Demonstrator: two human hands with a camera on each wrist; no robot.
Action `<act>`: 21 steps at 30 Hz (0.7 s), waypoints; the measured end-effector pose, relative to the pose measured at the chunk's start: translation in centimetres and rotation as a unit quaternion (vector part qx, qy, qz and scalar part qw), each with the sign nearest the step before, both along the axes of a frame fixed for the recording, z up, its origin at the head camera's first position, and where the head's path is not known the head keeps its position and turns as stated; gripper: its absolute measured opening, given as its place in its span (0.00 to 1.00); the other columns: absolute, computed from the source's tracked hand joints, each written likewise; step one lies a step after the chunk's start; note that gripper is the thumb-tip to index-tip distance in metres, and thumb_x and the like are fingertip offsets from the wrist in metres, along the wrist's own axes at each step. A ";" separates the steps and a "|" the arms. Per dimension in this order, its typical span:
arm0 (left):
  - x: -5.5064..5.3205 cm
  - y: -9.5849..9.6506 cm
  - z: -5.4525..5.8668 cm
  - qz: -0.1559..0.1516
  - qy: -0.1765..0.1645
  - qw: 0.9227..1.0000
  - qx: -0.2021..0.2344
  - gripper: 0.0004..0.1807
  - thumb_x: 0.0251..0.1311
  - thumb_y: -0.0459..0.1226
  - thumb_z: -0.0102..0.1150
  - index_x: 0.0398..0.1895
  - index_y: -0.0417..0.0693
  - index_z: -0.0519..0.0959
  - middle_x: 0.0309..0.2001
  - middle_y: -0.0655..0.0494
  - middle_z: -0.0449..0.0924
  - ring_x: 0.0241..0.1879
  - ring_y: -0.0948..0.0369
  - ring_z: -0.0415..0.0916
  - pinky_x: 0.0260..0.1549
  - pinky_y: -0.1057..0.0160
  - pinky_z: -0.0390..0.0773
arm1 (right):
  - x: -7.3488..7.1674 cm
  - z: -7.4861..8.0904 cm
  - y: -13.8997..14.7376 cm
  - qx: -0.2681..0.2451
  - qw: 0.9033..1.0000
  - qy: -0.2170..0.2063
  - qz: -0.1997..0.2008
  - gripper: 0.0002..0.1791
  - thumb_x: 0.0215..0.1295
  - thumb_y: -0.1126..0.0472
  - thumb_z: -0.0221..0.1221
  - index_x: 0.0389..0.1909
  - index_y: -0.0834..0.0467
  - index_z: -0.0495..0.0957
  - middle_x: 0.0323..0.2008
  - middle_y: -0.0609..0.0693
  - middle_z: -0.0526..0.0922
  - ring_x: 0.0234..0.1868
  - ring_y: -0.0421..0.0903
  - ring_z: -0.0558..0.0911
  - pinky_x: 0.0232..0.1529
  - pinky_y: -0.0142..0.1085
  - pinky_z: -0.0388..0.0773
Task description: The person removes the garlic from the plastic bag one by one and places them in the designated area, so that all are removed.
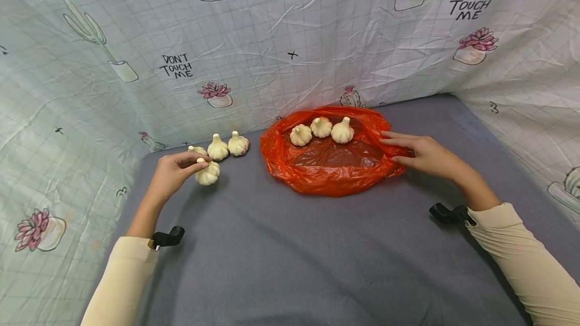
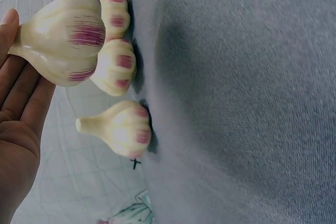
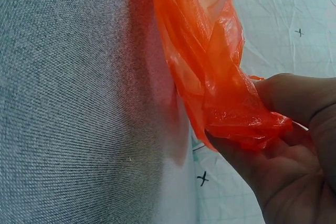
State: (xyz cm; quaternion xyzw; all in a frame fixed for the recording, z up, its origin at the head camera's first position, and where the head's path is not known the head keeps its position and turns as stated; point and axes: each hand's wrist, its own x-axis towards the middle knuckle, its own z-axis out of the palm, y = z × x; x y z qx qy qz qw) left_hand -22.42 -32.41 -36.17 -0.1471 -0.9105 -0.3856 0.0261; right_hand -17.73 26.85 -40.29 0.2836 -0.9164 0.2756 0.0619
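Two cream sleeves (image 1: 122,280) come in nearest, at the lower corners, over the grey tabletop (image 1: 272,255). The left hand (image 1: 174,169) pinches one garlic (image 1: 208,173) by its neck, long axis close to upright, root end down, apparently lifted off the surface. From that hand the red bag (image 1: 335,183) lies to the right and a little farther back, mouth up, with a stretch of tabletop between.

The right hand (image 1: 426,154) grips the bag's right edge between thumb and fingers, so it is the nearer hand to the bag; the left is nearer to the loose row (image 1: 217,149), three garlics standing just behind the held one, the leftmost partly hidden by fingers. Three more bulbs (image 1: 342,132) sit inside the bag toward its back; crumpled film shows in front of them.

The tabletop's back edge, against the printed cloth (image 1: 272,29), runs just behind bag and row. The widest room for moving lies on the near side; no hand covers the bag's left rim.
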 end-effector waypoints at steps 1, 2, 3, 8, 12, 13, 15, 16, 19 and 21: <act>-0.2 -0.3 -0.3 0.001 0.001 1.000 -0.002 0.11 0.66 0.37 0.67 0.47 0.41 0.88 0.45 0.49 0.89 0.41 0.76 0.82 0.39 0.76 0.78 | 0.0 0.0 0.0 0.000 1.000 -0.001 0.000 0.26 0.65 0.65 0.67 0.65 0.59 0.79 0.69 0.57 0.74 0.65 0.59 0.75 0.57 0.34 0.71; -0.4 -0.7 -0.5 0.002 0.001 1.000 -0.002 0.11 0.66 0.38 0.67 0.47 0.42 0.88 0.45 0.50 0.89 0.41 0.76 0.82 0.39 0.76 0.78 | 0.0 0.0 0.0 0.000 1.000 -0.002 0.000 0.26 0.65 0.65 0.67 0.65 0.59 0.79 0.69 0.57 0.74 0.65 0.59 0.75 0.58 0.36 0.71; -0.5 -0.9 -0.7 0.004 0.002 1.000 -0.002 0.11 0.66 0.39 0.68 0.47 0.43 0.88 0.45 0.50 0.89 0.42 0.76 0.82 0.39 0.76 0.78 | 0.0 0.1 -0.1 0.000 1.000 -0.002 0.000 0.26 0.66 0.65 0.67 0.65 0.60 0.79 0.69 0.58 0.74 0.65 0.59 0.75 0.58 0.38 0.72; -0.7 -1.6 -1.1 0.019 0.001 1.000 0.007 0.14 0.65 0.43 0.69 0.48 0.46 0.88 0.46 0.53 0.89 0.43 0.75 0.83 0.40 0.76 0.78 | 0.0 0.0 -0.1 0.001 1.000 0.002 -0.001 0.25 0.65 0.66 0.67 0.64 0.60 0.79 0.69 0.58 0.74 0.65 0.60 0.75 0.57 0.44 0.73; -0.7 -2.0 -1.2 0.024 -0.004 1.000 0.006 0.15 0.65 0.45 0.68 0.49 0.46 0.88 0.45 0.58 0.89 0.43 0.76 0.83 0.41 0.76 0.79 | 0.0 -0.1 -0.1 0.002 1.000 0.002 -0.001 0.25 0.65 0.66 0.67 0.63 0.60 0.80 0.69 0.58 0.74 0.65 0.60 0.75 0.57 0.45 0.73; -0.7 -2.1 -1.2 0.025 -0.005 1.000 0.005 0.16 0.65 0.45 0.68 0.49 0.46 0.88 0.45 0.59 0.89 0.43 0.76 0.82 0.40 0.76 0.79 | 0.0 -0.1 -0.1 0.002 1.000 0.001 -0.002 0.25 0.65 0.66 0.67 0.63 0.60 0.80 0.69 0.58 0.74 0.65 0.60 0.75 0.57 0.45 0.72; -0.7 -2.3 -1.3 0.029 -0.009 1.000 0.004 0.16 0.65 0.45 0.68 0.50 0.46 0.88 0.45 0.61 0.89 0.43 0.76 0.82 0.40 0.76 0.79 | 0.0 -0.1 -0.1 0.000 1.000 -0.003 -0.002 0.25 0.65 0.65 0.67 0.63 0.60 0.80 0.69 0.58 0.74 0.65 0.60 0.74 0.58 0.44 0.72; -0.7 -2.3 -1.3 0.031 -0.009 0.999 0.004 0.17 0.65 0.45 0.68 0.50 0.46 0.88 0.45 0.60 0.89 0.43 0.76 0.82 0.40 0.76 0.79 | 0.0 -0.1 -0.1 -0.001 1.000 -0.006 -0.003 0.24 0.66 0.64 0.67 0.63 0.59 0.80 0.69 0.58 0.74 0.66 0.60 0.74 0.58 0.43 0.72; -0.9 -2.7 -1.4 0.034 -0.005 0.999 -0.005 0.16 0.66 0.46 0.68 0.50 0.46 0.88 0.46 0.59 0.89 0.43 0.77 0.81 0.39 0.76 0.78 | 0.1 -0.1 -0.1 -0.006 1.000 -0.014 -0.006 0.24 0.67 0.63 0.67 0.64 0.58 0.80 0.70 0.57 0.73 0.67 0.60 0.74 0.60 0.41 0.71; -1.0 -2.9 -1.6 0.035 0.001 0.999 -0.015 0.16 0.66 0.47 0.67 0.50 0.48 0.88 0.46 0.57 0.89 0.43 0.76 0.80 0.39 0.76 0.77 | 0.1 0.0 -0.1 -0.010 1.000 -0.019 -0.008 0.24 0.67 0.62 0.67 0.64 0.58 0.80 0.70 0.56 0.73 0.67 0.59 0.73 0.60 0.39 0.71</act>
